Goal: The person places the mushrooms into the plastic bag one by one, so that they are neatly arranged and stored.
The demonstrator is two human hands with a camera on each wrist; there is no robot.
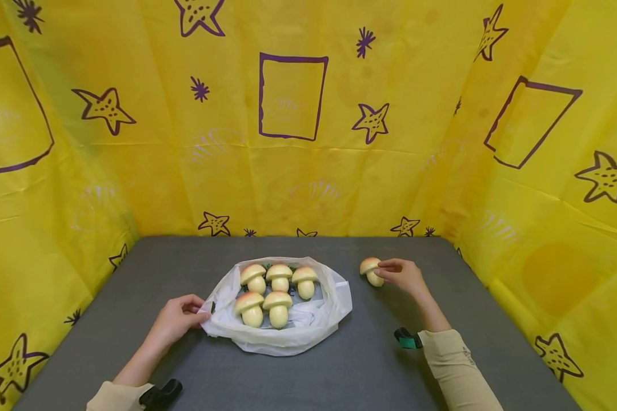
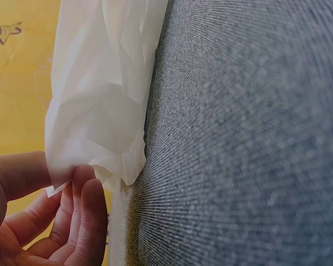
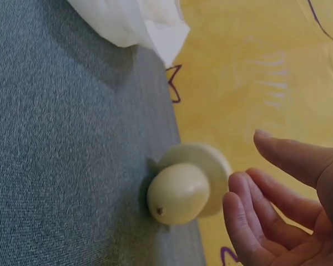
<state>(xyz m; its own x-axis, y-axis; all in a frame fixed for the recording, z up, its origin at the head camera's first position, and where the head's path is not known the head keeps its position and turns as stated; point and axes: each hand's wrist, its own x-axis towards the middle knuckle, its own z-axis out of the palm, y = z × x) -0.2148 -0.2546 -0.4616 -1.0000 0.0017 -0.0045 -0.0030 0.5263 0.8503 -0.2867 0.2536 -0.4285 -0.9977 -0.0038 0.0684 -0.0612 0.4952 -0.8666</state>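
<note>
A white plastic bag (image 1: 308, 337) lies on the table with its mouth spread wide. Inside it are several toy mushrooms (image 1: 251, 308) with cream stems and reddish-yellow caps. At the bag's left edge my left hand (image 1: 177, 319) pinches the rim between thumb and fingers, as the left wrist view shows on the bag (image 2: 102, 100). To the right of the bag, one more mushroom (image 1: 372, 270) lies on the table. My right hand (image 1: 403, 277) is beside it; in the right wrist view its thumb and fingers are apart, with the mushroom (image 3: 180, 194) just beyond the fingertips.
The dark grey table (image 1: 339, 377) has yellow cloth (image 1: 298, 188) with purple stars hanging at its back and sides. Black straps (image 1: 161, 394) are on both wrists. The bag's right corner (image 1: 343, 295) points toward the lone mushroom.
</note>
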